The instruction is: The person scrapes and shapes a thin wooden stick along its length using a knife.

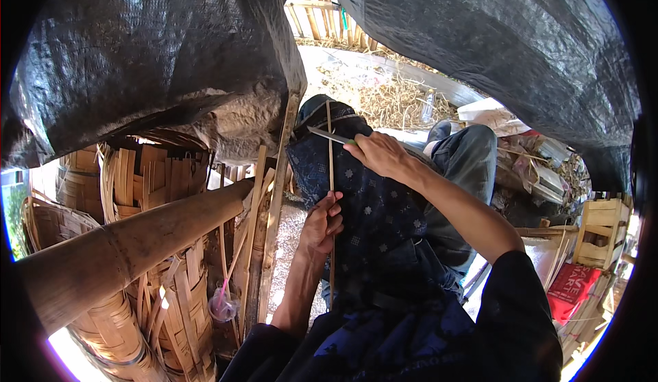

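Note:
A long thin bamboo strip (332, 162) runs lengthwise over a dark blue patterned cloth (370, 204) spread on my leg. My left hand (322, 223) is closed round the strip, thumb and fingers pinching it near its middle. In my right hand (381, 154) is a knife (329, 135), gripped by its handle, part of which shows green at the fingers. Its blade points left and lies across the strip, farther out than my left hand. Whether the edge bites into the bamboo I cannot tell.
At the left stand woven bamboo baskets (171, 300), with a thick bamboo pole (137, 245) across them. A plastic cup (223, 305) hangs beside upright slats. Dark tarpaulin (480, 32) droops overhead. At the right are a small wooden stool (600, 231) and a red bag (573, 291).

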The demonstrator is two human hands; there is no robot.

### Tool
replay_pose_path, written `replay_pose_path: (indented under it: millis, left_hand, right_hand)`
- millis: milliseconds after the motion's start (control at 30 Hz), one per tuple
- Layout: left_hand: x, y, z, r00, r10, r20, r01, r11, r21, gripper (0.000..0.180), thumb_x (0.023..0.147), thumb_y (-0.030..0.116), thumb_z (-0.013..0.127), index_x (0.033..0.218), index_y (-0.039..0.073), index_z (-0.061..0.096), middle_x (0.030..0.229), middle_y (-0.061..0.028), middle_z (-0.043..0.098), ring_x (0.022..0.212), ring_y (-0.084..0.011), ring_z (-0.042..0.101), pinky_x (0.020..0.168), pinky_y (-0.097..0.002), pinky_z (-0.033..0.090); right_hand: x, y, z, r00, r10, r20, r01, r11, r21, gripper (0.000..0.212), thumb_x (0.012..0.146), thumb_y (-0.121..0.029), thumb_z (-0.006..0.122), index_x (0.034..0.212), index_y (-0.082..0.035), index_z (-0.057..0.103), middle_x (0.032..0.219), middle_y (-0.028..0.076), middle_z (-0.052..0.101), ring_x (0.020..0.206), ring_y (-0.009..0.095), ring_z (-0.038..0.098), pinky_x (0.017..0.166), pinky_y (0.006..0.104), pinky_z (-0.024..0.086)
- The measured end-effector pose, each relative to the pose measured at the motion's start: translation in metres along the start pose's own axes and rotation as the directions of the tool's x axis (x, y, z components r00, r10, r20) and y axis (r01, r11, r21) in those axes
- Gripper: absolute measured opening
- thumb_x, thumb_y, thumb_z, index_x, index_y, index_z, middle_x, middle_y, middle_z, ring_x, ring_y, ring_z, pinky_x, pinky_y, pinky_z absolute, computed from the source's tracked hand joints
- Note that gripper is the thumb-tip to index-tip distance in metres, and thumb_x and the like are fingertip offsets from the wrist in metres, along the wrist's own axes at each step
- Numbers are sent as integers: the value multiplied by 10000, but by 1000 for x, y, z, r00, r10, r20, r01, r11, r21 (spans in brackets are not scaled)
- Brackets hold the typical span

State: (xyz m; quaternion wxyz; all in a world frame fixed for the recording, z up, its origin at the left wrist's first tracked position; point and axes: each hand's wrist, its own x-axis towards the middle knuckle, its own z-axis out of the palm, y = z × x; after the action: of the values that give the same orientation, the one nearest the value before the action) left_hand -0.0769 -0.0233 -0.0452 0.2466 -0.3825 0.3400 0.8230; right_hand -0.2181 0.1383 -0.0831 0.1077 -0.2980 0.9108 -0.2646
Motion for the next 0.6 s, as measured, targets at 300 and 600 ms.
replay_pose_path:
  millis: [300,600]
  left_hand:
    - [-1,-7,3,998,23,56,-24,1000,20,215,946,291,470,950,104,578,598,74,387,382,-37,263,400,-197,216]
    - [-1,2,-9,997,-24,77,28,998,-49,170,955,259,434,970,139,553,604,101,388,385,-22,256,411,-183,215]
  right_hand:
    - [74,69,27,998,63,-6,-62,966,-250,370,968,-313,362,829,-24,546,544,59,411,469,189,406,487,338,443]
    - [7,24,-20,989,147,-30,-126,923,364,397,956,-297,420,785,33,561,587,203,559,503,327,567,500,423,429]
